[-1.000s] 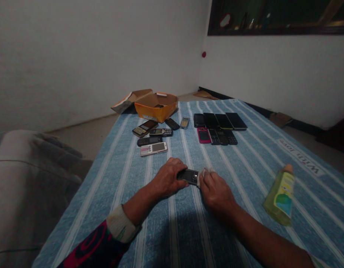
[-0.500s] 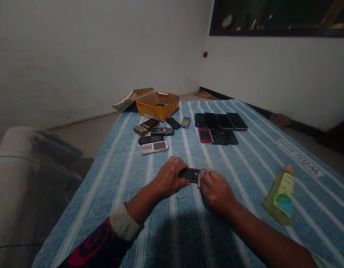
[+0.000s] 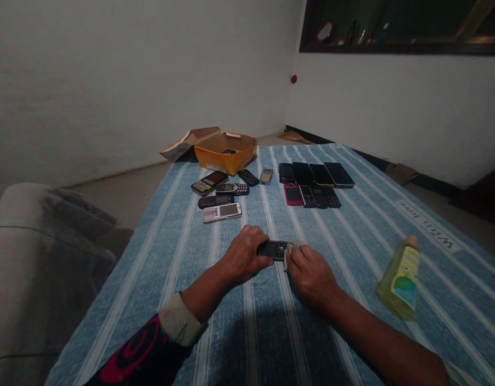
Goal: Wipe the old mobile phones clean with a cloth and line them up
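My left hand (image 3: 247, 252) grips one end of a dark mobile phone (image 3: 274, 250), thumb on the near edge and fingers along the far edge. The phone lies sideways just above or on the striped cloth, its screen and round key facing up. Closed around a small pale cloth (image 3: 287, 256), my right hand (image 3: 309, 271) presses it against the phone's right end, hiding that end. Ahead to the left lies a loose group of phones, the nearest a white and pink phone (image 3: 222, 213). Two rows of phones lie ahead to the right, among them a pink phone (image 3: 293, 194).
Behind the left group stands an open orange cardboard box (image 3: 225, 159) with its lid flap spread leftward. A bottle of yellow-green liquid (image 3: 399, 281) is on the right of the blue striped cloth (image 3: 339, 252). A grey draped shape (image 3: 38, 268) sits at far left.
Both hands keep hold of the phone and the small cloth in nearly the same place. The whole view has shifted slightly; nothing else has visibly moved.
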Demonstrator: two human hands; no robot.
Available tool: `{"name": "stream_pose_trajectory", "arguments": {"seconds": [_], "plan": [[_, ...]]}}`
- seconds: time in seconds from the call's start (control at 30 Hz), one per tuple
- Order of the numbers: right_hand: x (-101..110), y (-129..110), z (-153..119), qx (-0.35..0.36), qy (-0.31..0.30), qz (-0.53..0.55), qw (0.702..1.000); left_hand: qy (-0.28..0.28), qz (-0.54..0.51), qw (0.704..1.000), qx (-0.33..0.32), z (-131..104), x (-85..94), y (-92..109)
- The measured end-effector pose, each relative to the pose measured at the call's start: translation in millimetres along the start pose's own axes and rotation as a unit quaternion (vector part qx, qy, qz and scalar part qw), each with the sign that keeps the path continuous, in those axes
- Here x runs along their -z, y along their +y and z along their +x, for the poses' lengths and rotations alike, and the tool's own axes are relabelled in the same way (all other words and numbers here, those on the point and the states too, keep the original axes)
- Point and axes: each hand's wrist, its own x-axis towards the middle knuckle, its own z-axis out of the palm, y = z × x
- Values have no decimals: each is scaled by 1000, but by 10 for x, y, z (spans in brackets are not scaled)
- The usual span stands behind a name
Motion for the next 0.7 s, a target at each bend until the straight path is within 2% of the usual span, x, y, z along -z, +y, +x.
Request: {"name": "stream_pose_trajectory", "arguments": {"seconds": [0.1,0.2,0.27,0.33,0.4,0.57,0.7], "plan": [[-68,119,91,-49,-38,7,998,-2,2,1000,5,10,6,1],[-108,360,180,-134,-74,28,988,-3,-3,1000,11,5,3,-13],[-91,495,182,-195,-60,34,978,-4,-9,1000,14,-4,-1,-25],[-55,537,151,-216,-29,38,975,-7,-10,1000,16,-10,-4,-31],[-21,465,122,-185,-7,45,982,-6,-10,1000,17,-10,-5,-28],[15,74,110,-35,1,34,999,7,-18,1000,16,-9,-14,-12],[18,-25,81,8,9,8,1000,9,-19,1000,17,-10,-22,-13]]}}
